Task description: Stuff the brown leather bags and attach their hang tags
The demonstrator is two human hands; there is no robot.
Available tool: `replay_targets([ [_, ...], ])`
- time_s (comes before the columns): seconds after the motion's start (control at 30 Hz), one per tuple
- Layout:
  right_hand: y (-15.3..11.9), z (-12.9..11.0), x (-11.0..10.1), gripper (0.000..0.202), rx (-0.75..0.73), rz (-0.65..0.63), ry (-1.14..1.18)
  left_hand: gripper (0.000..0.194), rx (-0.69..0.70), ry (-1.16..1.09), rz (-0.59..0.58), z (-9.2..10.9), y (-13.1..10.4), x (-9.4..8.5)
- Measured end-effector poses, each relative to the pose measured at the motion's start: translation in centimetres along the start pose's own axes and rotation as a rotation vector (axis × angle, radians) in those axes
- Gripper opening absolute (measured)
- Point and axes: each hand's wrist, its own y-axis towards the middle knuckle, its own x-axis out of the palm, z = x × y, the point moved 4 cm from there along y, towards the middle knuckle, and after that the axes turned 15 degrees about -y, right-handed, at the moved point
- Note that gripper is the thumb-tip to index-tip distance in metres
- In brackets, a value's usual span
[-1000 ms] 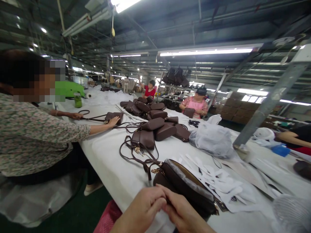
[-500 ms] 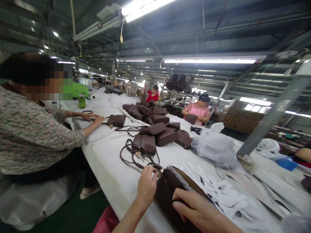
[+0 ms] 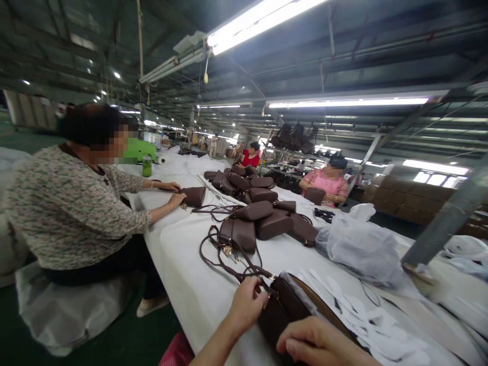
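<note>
Brown handbag (image 3: 272, 319): left hand (image 3: 246, 302) pinching its strap (image 3: 241, 277), seemingly to steady it; right hand (image 3: 316, 338) curled over front, grip unclear.

The left hand (image 3: 247, 305) is held near six o'clock, its forearm (image 3: 221, 336) angled between one and two o'clock, fingers (image 3: 249, 284) bent toward the thumb (image 3: 262, 302). The right hand (image 3: 314, 335) is placed at five o'clock, loosely curled, its forearm pointed toward ten.

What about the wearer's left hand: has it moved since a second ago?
Yes, forward: the left hand is closer to the gold charm on the brown bag ahead, at one end of the open bag.
</note>
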Motion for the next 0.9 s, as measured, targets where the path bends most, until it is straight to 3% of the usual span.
replay_targets([
  [0.07, -0.2, -0.5, -0.3, 0.034, -0.004, -0.035, 0.003, 0.040, 0.034, -0.059, 0.003, 0.0, 0.2, 0.2],
  [0.2, -0.7, -0.9, -0.7, 0.028, -0.012, -0.134, -0.026, 0.055, 0.044, -0.176, -0.109, 0.2, 0.2, 1.1],
  [0.3, -0.5, -0.7, -0.5, 0.033, -0.027, -0.242, -0.029, 0.065, 0.053, -0.091, -0.091, 0.5, -0.4, 1.4],
  [0.37, -0.2, -0.6, -0.7, 0.035, -0.032, -0.247, 0.001, 0.065, 0.055, 0.017, -0.039, 0.6, -0.9, 1.5],
  [0.53, 0.6, -1.2, -2.9, 0.029, -0.068, -0.001, 0.000, 0.048, -0.045, 0.246, 0.076, 0.7, -1.9, 1.5],
  [0.67, 0.8, -1.5, -4.8, 0.030, -0.048, 0.167, -0.115, 0.039, -0.168, 0.431, 0.044, 0.8, -2.2, 1.3],
  [0.73, 1.0, -1.6, -5.6, 0.030, -0.054, 0.247, -0.229, 0.034, -0.142, 0.467, 0.017, 1.0, -2.2, 1.2],
  [0.83, 1.3, -1.7, -6.1, 0.032, -0.066, 0.305, -0.390, 0.031, 0.058, 0.300, -0.005, 1.8, -1.9, 1.1],
  [0.9, 1.5, -1.5, -6.3, 0.034, -0.052, 0.327, -0.473, 0.037, 0.103, 0.051, -0.076, 1.8, -1.3, 1.3],
])
